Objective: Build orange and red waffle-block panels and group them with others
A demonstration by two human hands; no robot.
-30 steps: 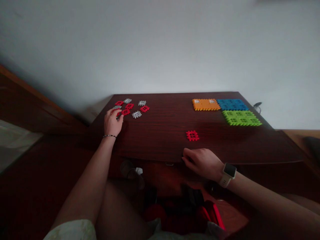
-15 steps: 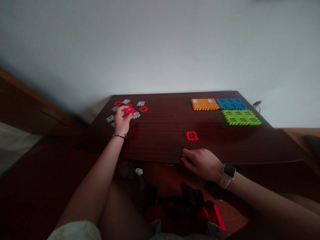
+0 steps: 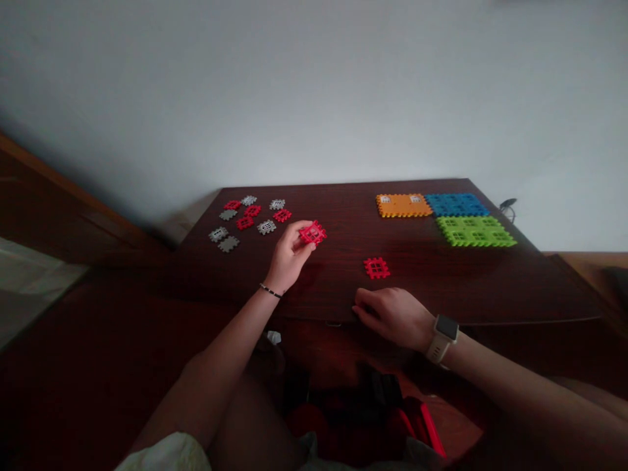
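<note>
My left hand (image 3: 289, 256) pinches a red waffle tile (image 3: 313, 233) in its fingertips, lifted a little above the dark wooden table (image 3: 333, 288). Another red tile (image 3: 376, 267) lies flat on the table to the right of it. My right hand (image 3: 390, 316), with a white watch on the wrist, rests curled on the table's front edge, just below that lying tile; nothing shows in its fingers. A loose cluster of red and grey tiles (image 3: 250, 217) sits at the back left.
At the back right three flat joined panels lie side by side: orange (image 3: 403, 205), blue (image 3: 456, 204) and green (image 3: 475, 231). A pale wall rises behind the table. A dark cable end (image 3: 506, 206) shows past the right corner. My legs and red items are below the table edge.
My left hand took a red tile from the back-left cluster and carried it right toward the table's middle. The right hand stayed on the front edge.
</note>
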